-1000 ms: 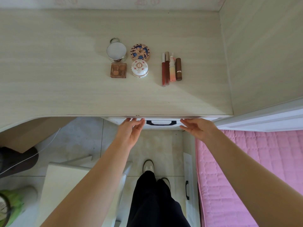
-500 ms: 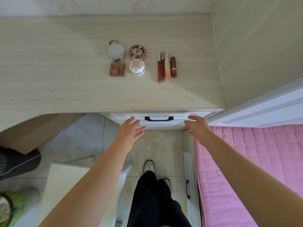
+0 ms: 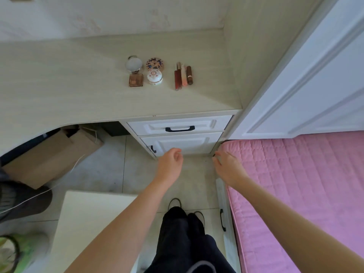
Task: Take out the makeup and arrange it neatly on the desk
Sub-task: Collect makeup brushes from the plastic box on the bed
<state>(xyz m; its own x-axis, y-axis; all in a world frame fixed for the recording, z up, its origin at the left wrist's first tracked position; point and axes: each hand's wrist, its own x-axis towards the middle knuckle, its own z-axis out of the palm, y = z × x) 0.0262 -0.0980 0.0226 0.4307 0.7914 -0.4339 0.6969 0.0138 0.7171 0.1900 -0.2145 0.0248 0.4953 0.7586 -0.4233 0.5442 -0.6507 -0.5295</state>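
home bedroom: pink quilted bed (image 3: 295, 184) beside wooden desk (image 3: 78, 91), white drawers (image 3: 177, 128), tiled floor (image 3: 110, 166).

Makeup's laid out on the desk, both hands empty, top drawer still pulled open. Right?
Not quite. In the head view the top drawer sits shut, flush under the desk. The rest holds: makeup is laid out on the desk, and the left hand and right hand hold nothing.
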